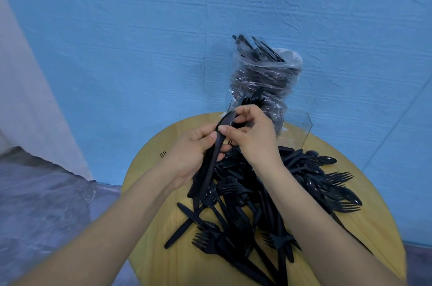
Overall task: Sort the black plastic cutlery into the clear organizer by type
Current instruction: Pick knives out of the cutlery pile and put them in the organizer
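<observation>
While both hands work above the heap, the scene reads so:

Left hand (194, 157): at centre frame, fingers curled round a bundle of knives (208, 168), blades pointing up and away; I judge it serves as a collecting hand so that one type gathers before going to the organizer.

Right hand (252, 136): just right of the left one, thumb and fingers pinching the top of the bundle, apparently adding a piece or squaring the blades.

Knives held: several, stacked flat; the exact count cannot be told.

Loose pile (268, 192): forks, spoons and knives mixed across the lower centre and right of the round wooden table (149, 262); dozens, too tangled to count.

Clear organizer (297, 126): upper centre at the table's far edge, its nearest compartment seemingly empty.

Plastic bag (264, 75): one, upright behind the organizer, stuffed with more cutlery.

Progress: early, since most pieces lie unsorted.

Stray fork tip (163, 154): one, left of the hands.
</observation>
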Demonstrator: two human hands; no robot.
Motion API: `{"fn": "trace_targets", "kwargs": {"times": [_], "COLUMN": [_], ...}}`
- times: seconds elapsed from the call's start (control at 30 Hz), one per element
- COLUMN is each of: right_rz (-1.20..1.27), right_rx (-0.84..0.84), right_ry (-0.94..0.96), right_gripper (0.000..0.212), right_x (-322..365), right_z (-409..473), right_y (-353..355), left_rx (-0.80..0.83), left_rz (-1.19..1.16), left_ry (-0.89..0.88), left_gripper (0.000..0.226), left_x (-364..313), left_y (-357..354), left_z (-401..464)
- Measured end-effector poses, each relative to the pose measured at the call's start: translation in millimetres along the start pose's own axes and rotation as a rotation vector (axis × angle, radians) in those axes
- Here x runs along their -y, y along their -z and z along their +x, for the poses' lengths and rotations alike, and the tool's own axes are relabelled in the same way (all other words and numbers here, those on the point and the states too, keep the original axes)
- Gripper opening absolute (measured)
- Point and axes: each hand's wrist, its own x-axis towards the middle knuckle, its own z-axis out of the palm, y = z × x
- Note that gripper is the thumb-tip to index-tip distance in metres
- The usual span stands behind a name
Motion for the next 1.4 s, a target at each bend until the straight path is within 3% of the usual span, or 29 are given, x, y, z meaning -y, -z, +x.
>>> {"fn": "trace_targets", "kwargs": {"times": [0.1, 0.3, 0.47, 0.57, 0.67, 0.8, 0.9, 1.13, 1.27, 1.4], "right_rz": [0.009, -0.029, 0.077, 0.094, 0.017, -0.515, -0.728, -0.893, -0.826, -0.904], "right_rx": [0.052, 0.082, 0.025, 0.055, 0.12, 0.216, 0.333, 0.447, 0.417, 0.518], "right_ry": [-0.013, -0.026, -0.128, -0.142, -0.139, -0.064, -0.014, -0.019, 0.041, -0.02], "right_gripper": [0.058, 0.031, 0.023, 0.018, 0.011, 0.022, 0.023, 0.02, 0.018, 0.027], "right_x": [-2, -8, -19, -23, -31, -53, -67, -66, -63, -69], "right_z": [1, 2, 11, 13, 20, 30, 24, 15, 25, 32], "right_y": [-5, -19, -29, -40, -42, -27, -22, -25, -40, -62], "left_rx": [-0.03, -0.009, -0.085, -0.161, -0.206, -0.358, -0.436, -0.468, -0.483, -0.488], "left_rz": [0.009, 0.063, 0.49, 0.584, 0.46, 0.277, 0.199, 0.151, 0.075, 0.079], "left_ry": [-0.039, -0.089, -0.141, -0.166, -0.146, -0.064, -0.061, -0.117, -0.138, -0.153], "left_gripper": [0.036, 0.041, 0.039, 0.039, 0.038, 0.034, 0.034, 0.031, 0.026, 0.027], "left_x": [7, 15, 29, 40, 47, 63, 74, 84, 93, 94], "left_y": [2, 11, 24, 36, 49, 67, 75, 83, 79, 81], "left_z": [2, 0, -4, -5, -5, -3, 0, 8, 9, 9]}}
